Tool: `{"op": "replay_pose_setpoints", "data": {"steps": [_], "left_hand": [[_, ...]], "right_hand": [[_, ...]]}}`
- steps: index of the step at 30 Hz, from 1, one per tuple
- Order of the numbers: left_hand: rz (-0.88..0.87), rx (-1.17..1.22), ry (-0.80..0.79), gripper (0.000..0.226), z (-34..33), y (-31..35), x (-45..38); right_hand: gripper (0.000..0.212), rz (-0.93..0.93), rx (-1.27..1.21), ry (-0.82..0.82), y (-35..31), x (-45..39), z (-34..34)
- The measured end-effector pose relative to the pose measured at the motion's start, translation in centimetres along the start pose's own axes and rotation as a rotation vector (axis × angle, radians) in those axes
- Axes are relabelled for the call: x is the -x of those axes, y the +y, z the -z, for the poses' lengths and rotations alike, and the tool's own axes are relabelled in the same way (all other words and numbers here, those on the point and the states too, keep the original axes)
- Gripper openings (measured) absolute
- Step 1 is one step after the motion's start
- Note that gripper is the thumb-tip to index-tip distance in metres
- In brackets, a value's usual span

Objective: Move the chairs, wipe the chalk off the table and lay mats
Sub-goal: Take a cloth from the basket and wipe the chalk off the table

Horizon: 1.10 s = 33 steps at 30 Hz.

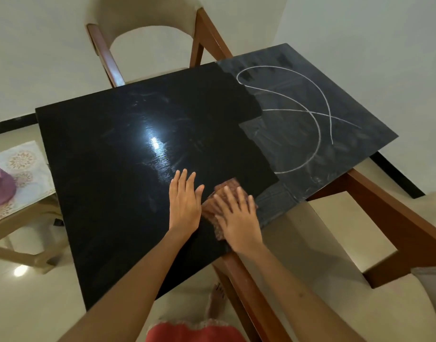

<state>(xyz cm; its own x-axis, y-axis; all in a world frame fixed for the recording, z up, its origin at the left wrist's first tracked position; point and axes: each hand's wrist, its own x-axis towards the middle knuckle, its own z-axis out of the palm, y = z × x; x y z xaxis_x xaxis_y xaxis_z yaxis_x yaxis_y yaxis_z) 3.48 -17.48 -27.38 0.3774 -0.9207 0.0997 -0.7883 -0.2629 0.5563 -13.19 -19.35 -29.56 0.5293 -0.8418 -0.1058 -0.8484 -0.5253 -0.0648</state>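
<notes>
A black table [118,169] fills the middle of the head view. Its left and centre are glossy and dark; its right part is dusty grey with looping white chalk lines [310,112]. My right hand [236,218] presses flat on a brown cloth [226,191] near the table's front edge, fingers spread and blurred. My left hand [184,201] lies flat on the tabletop just left of the cloth, fingers straight.
A beige chair with a brown wooden frame [147,33] stands behind the table. Another beige chair [360,243] stands at the right front corner. At the left, a stool [19,218] carries patterned mats [22,164] and a purple item [0,186].
</notes>
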Motion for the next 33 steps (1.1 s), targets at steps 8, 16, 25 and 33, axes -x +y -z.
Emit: {"op": "replay_pose_setpoints", "data": {"steps": [8,16,25,33], "left_hand": [[-0.020,0.003,-0.004,0.060,0.2,0.6,0.4],[-0.047,0.033,-0.019,0.053,0.0,1.6,0.6],[-0.094,0.056,-0.043,0.059,-1.2,4.3,-0.9],[-0.087,0.029,-0.053,0.057,-2.8,4.8,-3.7]], "right_hand": [[0.054,-0.386,-0.039,-0.002,9.2,-1.6,0.9],[0.056,-0.185,-0.015,0.014,1.6,2.6,0.1],[0.049,0.106,-0.005,-0.004,0.5,5.9,-1.4],[0.054,-0.199,0.006,-0.009,11.2,2.0,0.8]]}}
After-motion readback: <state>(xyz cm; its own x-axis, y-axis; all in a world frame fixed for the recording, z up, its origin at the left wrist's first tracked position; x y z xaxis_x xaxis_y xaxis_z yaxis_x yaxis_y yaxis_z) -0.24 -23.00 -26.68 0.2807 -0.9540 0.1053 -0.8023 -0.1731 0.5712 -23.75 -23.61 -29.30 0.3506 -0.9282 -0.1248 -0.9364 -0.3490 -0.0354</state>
